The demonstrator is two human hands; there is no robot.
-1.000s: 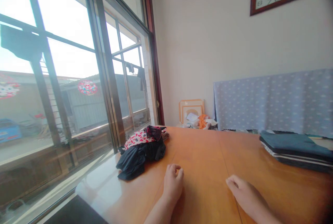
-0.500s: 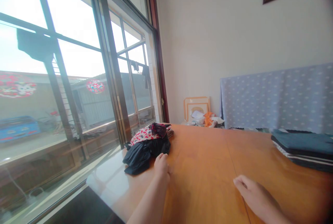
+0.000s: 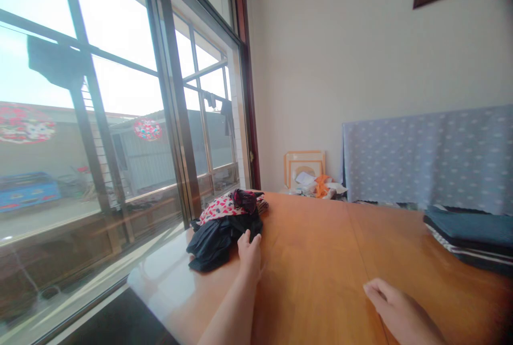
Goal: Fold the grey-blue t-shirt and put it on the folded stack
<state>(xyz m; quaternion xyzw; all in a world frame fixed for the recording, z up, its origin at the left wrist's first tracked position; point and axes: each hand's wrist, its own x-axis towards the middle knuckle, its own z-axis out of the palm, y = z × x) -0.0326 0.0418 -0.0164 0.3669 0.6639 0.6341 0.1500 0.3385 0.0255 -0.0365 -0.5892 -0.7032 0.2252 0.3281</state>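
Note:
My left hand point(image 3: 249, 250) reaches forward over the wooden table, thumb and forefinger apart, at the near right edge of a crumpled black garment point(image 3: 214, 241). Whether the fingertips touch the cloth I cannot tell. On top of the black garment lies a white cloth with red and dark spots point(image 3: 220, 208), and a dark purple bunched cloth point(image 3: 245, 201) sits over that. My right hand point(image 3: 395, 305) is low over the table at the right, fingers curled in, with nothing visible in it.
A stack of folded dark clothes point(image 3: 468, 230) lies on the table point(image 3: 312, 259) at the right. Behind it hangs a pale blue dotted cloth point(image 3: 425, 158). Picture frames point(image 3: 304, 161) and an orange-and-white heap point(image 3: 323, 187) stand beyond the far edge. Tall windows point(image 3: 160, 94) run along the left.
My left thumb and forefinger have spread apart beside the black garment. My right hand stays curled in nearly the same place. The view has shifted slightly.

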